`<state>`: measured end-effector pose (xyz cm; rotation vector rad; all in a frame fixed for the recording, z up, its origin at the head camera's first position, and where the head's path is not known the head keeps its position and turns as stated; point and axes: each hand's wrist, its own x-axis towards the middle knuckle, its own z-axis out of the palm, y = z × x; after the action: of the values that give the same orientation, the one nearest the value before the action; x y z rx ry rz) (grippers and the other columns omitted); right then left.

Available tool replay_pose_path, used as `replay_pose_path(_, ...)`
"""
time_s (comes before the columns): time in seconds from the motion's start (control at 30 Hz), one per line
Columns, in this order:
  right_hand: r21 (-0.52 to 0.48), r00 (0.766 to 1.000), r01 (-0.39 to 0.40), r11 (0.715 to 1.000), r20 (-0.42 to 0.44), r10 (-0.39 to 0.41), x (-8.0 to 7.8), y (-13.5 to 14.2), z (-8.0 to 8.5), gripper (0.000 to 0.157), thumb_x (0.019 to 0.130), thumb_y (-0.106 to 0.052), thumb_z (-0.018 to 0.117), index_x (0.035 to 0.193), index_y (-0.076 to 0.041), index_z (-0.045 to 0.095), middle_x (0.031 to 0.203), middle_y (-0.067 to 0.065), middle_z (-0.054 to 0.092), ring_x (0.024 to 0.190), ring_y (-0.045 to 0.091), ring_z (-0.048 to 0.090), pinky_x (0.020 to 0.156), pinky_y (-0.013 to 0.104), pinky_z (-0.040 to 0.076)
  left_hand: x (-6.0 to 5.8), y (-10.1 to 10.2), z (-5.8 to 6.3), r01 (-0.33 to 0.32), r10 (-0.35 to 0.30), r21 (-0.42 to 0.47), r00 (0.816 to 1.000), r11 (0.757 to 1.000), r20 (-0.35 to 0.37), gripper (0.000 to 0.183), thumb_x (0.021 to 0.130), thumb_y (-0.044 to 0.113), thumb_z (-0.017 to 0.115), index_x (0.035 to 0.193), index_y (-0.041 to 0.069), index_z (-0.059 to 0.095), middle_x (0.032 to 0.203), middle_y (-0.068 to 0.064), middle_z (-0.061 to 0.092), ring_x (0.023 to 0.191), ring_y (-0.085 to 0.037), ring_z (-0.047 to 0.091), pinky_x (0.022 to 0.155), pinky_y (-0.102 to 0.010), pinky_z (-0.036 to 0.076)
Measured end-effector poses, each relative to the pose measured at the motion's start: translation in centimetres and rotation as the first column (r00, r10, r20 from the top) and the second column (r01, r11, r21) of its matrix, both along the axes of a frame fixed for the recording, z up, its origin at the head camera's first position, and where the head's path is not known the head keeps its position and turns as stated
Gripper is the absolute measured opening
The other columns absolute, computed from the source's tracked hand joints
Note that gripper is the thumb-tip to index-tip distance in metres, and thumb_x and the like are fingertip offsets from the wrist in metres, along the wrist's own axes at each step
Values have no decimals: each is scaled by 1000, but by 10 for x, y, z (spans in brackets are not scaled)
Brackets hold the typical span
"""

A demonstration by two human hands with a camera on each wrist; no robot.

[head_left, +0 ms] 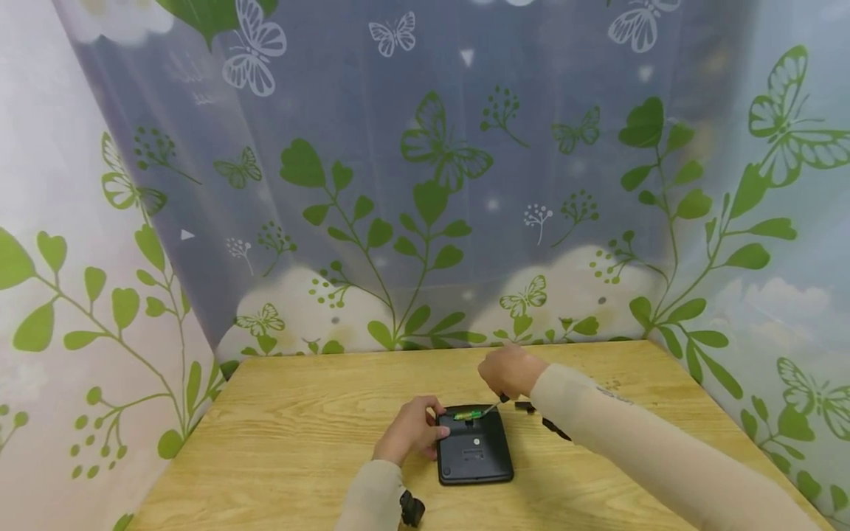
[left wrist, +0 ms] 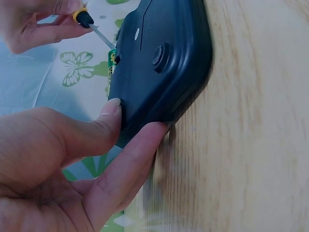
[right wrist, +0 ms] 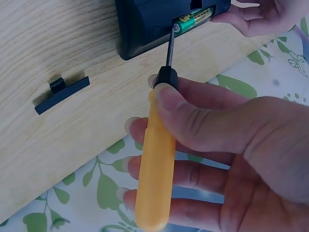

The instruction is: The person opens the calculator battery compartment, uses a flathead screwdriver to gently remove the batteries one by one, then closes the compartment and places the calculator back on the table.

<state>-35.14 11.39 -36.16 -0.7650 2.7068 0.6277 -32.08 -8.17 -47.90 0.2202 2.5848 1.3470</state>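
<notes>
A black calculator [head_left: 473, 464] lies with its back up on the wooden table. My left hand [head_left: 413, 429] grips its left edge, thumb on the back and fingers along the side, as the left wrist view shows. A green battery [right wrist: 193, 20] sits in the open battery slot near the far edge. My right hand [head_left: 513, 371] holds a screwdriver [right wrist: 157, 169] with a yellow handle and black collar, thumb and fingers around it. The shaft's tip [right wrist: 174, 30] is at one end of the battery; whether it touches is hard to tell.
A small black battery cover [right wrist: 63, 95] lies on the table [head_left: 299, 428] to the right of the calculator. Behind the table's far edge hangs a curtain [head_left: 358, 221] printed with leaves and butterflies, with similar cloth at both sides.
</notes>
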Motion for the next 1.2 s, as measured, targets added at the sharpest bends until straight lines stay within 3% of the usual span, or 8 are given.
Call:
replay_pose_path(0.07,-4,1000,9,1000,10,-9,-1,1,-2,21,87,2,79,81,-18,75,79,-4,70,65,11,52,90,32,58,0,0,0,-2,2,-1,1000,1000,0,23,93,0,73,112,6,63,90,-13,61,60,-23,68,51,-35,63)
replay_pose_path(0.13,-2,1000,17,1000,18,-17,-2,3,-4,22,89,1,77,77,-17,73,74,-5,66,62,10,43,68,26,46,1,1,1,-3,3,-1,1000,1000,1,23,93,0,73,113,6,63,90,-13,61,60,-24,68,51,-35,63)
replay_pose_path(0.2,-14,1000,23,1000,20,-23,-3,5,-6,24,90,1,77,74,-16,71,69,-5,60,61,9,38,60,26,34,1,1,1,-3,3,-2,1000,1000,-2,23,93,0,73,113,5,64,91,-14,61,61,-24,68,51,-35,63)
replay_pose_path(0.3,-29,1000,1,1000,9,-1,-3,9,-8,26,90,0,77,71,-17,71,65,-7,56,60,8,37,58,25,31,1,2,2,-6,6,-7,1000,1000,0,23,93,0,73,113,5,64,91,-14,61,61,-24,68,51,-35,63)
replay_pose_path(0.4,-55,1000,-16,998,11,17,-2,12,-10,24,89,0,78,73,-17,74,67,-7,62,60,7,40,59,24,34,2,2,2,-9,9,-9,1000,1000,7,22,93,0,73,113,5,64,91,-13,61,61,-23,68,51,-34,63)
replay_pose_path(0.67,-95,999,-9,995,31,12,-2,17,-11,15,86,-4,83,84,-18,80,84,-6,74,71,11,62,72,28,60,3,2,2,-4,4,-10,1000,1000,7,23,93,-1,73,114,4,63,92,-14,62,63,-24,68,52,-35,63)
replay_pose_path(0.9,-188,997,7,982,75,8,-4,26,-12,20,86,3,80,92,-17,82,98,-2,78,81,14,68,70,29,58,2,1,2,0,0,-12,1000,1000,-4,23,93,-1,73,114,5,64,91,-14,62,62,-23,68,51,-34,63)
replay_pose_path(1.2,-223,997,16,975,75,1,-4,29,-11,19,85,1,82,90,-18,82,96,-2,77,83,16,70,74,33,62,2,1,3,5,-5,-5,1000,1000,-8,24,93,-1,73,114,4,63,92,-14,61,63,-23,67,51,-34,63)
